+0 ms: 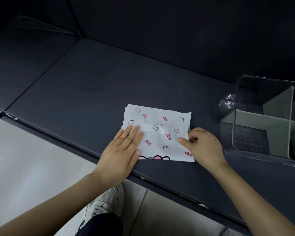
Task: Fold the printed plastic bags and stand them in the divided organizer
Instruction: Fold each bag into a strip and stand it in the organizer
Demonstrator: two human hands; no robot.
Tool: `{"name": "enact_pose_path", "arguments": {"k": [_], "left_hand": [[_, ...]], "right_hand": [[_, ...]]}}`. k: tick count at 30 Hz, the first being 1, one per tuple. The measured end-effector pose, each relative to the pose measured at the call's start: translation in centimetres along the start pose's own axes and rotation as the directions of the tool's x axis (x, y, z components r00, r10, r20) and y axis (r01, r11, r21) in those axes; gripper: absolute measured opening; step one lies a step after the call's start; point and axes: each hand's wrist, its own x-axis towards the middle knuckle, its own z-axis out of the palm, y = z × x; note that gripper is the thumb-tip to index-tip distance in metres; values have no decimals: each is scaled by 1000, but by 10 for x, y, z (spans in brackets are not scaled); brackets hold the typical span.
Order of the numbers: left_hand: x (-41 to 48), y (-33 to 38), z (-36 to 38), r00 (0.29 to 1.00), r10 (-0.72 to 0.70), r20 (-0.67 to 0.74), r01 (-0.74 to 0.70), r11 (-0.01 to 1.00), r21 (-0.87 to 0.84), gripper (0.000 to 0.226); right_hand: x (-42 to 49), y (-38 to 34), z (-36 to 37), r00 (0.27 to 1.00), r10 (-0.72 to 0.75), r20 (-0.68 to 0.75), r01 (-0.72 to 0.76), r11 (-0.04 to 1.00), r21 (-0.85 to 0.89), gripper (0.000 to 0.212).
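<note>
Low centre, the left hand (pixel 124 150) presses flat, fingers straight, on the printed bag (pixel 160 126), which lies on the desk (pixel 92 92). The right hand (pixel 203 147) pinches the bag's right edge. Folding seems midway: probably 1 more fold, then stand it in the organizer (pixel 245 119) at the right edge.

The dark padded bench (pixel 92 92) carried a folded printed plastic bag (pixel 160 142), which lay flat between the left hand (pixel 123 150) and the right hand (pixel 204 147), and a clear divided organizer (pixel 234 116) stood just to the outer side of the right hand.
</note>
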Motion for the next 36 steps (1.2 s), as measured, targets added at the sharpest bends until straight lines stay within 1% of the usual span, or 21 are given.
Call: {"name": "enact_pose_path", "arguments": {"k": [3, 8, 10, 12, 14, 16, 18, 23, 25, 26, 27, 28, 29, 30, 31, 32, 33, 34, 36], "left_hand": [[-14, -6, 1, 999, 43, 25, -43, 999, -15, 50], [-23, -16, -6, 995, 95, -30, -98, 989, -111, 40], [-24, -15, -10, 995, 50, -89, -67, 978, -198, 41], [-14, -12, -14, 985, -43, -168, 0, 970, -244, 45], [4, -8, -18, 959, -86, -270, 32, 979, -201, 38], [20, -5, -17, 948, -45, -314, 1, 990, -140, 27], [29, 1, -12, 964, -7, -267, -20, 995, -102, 29], [22, 14, 5, 998, 12, -59, -15, 999, -44, 48], [18, 13, 7, 999, 22, -30, -22, 1000, 9, 55], [16, 12, 7, 999, 28, -20, -28, 999, 27, 58], [16, 12, 8, 999, 30, -9, -30, 999, 44, 61], [16, 12, 8, 1000, 30, 3, -30, 998, 59, 64], [16, 12, 8, 1000, 29, 12, -30, 997, 71, 67], [16, 13, 8, 999, 28, 15, -29, 996, 80, 70], [17, 13, 9, 1000, 27, 12, -28, 996, 85, 73], [17, 13, 10, 1000, 26, 7, -27, 996, 89, 74], [16, 13, 10, 1000, 25, 1, -25, 995, 92, 75], [16, 13, 10, 1000, 24, -3, -23, 995, 93, 76], [16, 14, 9, 1000, 18, -8, -17, 995, 97, 77]], "right_hand": [[0, -3, 0, 1000, 15, -22, -15, 1000, -10, 33], [1, -7, 1, 998, 45, -43, -44, 999, 2, 34], [1, -7, 2, 997, 55, -61, -54, 998, 16, 32], [0, -8, 3, 995, 57, -77, -56, 998, 13, 30], [-1, -8, 3, 995, 52, -80, -51, 999, 8, 29], [-2, -7, 3, 996, 49, -76, -48, 999, 20, 28], [-2, -6, 3, 996, 50, -77, -47, 998, 45, 27], [-3, -5, 3, 995, 54, -86, -47, 996, 74, 26], [-2, -4, 5, 993, 75, -86, -68, 994, 83, 22], [-3, -3, 6, 991, 80, -109, -71, 994, 84, 17], [-5, -3, 7, 985, 57, -162, -44, 996, 81, 12], [-9, -3, 9, 971, -5, -238, 16, 999, 46, 18], [-14, -2, 12, 951, -100, -292, 96, 995, -28, 30], [-21, -1, 18, 928, -204, -311, 173, 977, -125, 43], [-29, -1, 26, 913, -290, -289, 233, 948, -215, 55], [-36, -2, 34, 912, -339, -230, 272, 922, -277, 62], [-42, -1, 41, 916, -364, -168, 302, 902, -309, 64], [-47, 1, 47, 924, -365, -116, 315, 896, -314, 63], [-53, 11, 48, 940, -333, -75, 296, 904, -309, 61]]}}
